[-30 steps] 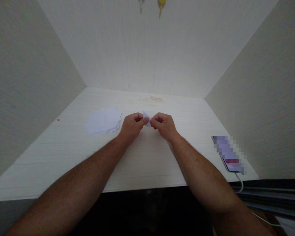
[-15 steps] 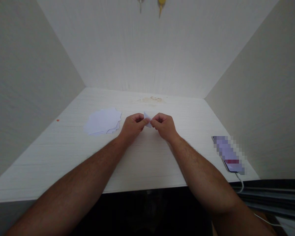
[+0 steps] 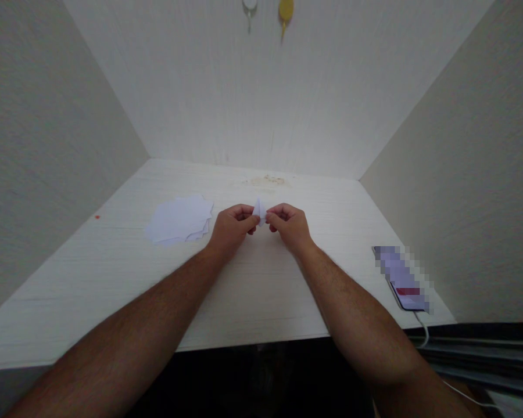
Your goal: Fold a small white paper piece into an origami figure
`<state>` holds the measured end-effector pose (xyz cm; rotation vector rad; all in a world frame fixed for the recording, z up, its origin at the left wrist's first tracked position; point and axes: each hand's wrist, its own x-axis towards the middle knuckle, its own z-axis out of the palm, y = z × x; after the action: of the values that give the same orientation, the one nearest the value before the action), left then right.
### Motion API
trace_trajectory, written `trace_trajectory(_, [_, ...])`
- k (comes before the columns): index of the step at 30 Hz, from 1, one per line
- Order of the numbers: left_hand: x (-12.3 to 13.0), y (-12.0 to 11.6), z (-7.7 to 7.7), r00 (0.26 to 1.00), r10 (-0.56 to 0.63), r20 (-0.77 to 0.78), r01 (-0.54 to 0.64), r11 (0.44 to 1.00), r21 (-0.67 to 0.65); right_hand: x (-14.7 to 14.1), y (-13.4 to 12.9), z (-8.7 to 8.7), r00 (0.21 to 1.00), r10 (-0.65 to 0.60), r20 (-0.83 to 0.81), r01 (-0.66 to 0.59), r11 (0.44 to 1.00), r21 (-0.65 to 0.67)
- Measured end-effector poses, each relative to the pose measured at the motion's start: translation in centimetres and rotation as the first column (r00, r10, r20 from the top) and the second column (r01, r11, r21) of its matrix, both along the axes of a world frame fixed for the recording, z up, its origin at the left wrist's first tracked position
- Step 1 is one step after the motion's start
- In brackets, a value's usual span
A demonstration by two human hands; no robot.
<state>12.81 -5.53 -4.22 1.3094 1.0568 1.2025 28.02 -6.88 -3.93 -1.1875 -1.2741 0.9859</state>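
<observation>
A small folded piece of white paper (image 3: pixel 260 210), pointed at the top, is held upright between my two hands over the table. My left hand (image 3: pixel 234 226) pinches its left side between thumb and fingers. On the other side, my right hand (image 3: pixel 290 223) grips the paper's right edge with thumb and forefinger. The fingertips cover parts of the paper, so its full folding cannot be made out. Left of my hands lies a loose stack of white paper sheets (image 3: pixel 179 219) with uneven edges.
A phone (image 3: pixel 401 280) with a blurred screen rests at the table's right, a white cable (image 3: pixel 426 334) running off the front edge. Panels enclose the white table (image 3: pixel 253 302) at the back and sides. Two hooks, one yellow (image 3: pixel 286 10), hang on the back panel.
The folded paper has turned between my fingers: its tip now points up, with a crease facing me. Both hands keep hold of it. The camera view has shifted slightly.
</observation>
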Motion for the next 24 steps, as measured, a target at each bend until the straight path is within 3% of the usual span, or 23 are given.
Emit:
trace_trajectory(9, [0.14,-0.46,0.3,0.999,-0.021,-0.037,0.021,1.0,-0.006,-0.09,0.1,-0.48,0.999,0.01,-0.037,-0.008,0.999,0.04])
trace_trajectory(17, [-0.02,-0.07,0.07,1.0,-0.031,-0.002,0.03,0.999,-0.024,0.2,0.09,-0.36,0.994,0.094,0.045,-0.095,0.995,0.02])
trace_trajectory(24, [0.06,0.13,-0.34,0.99,-0.041,0.138,0.051,0.996,-0.069,0.14,-0.12,-0.09,0.989,0.127,0.079,-0.127,0.992,-0.016])
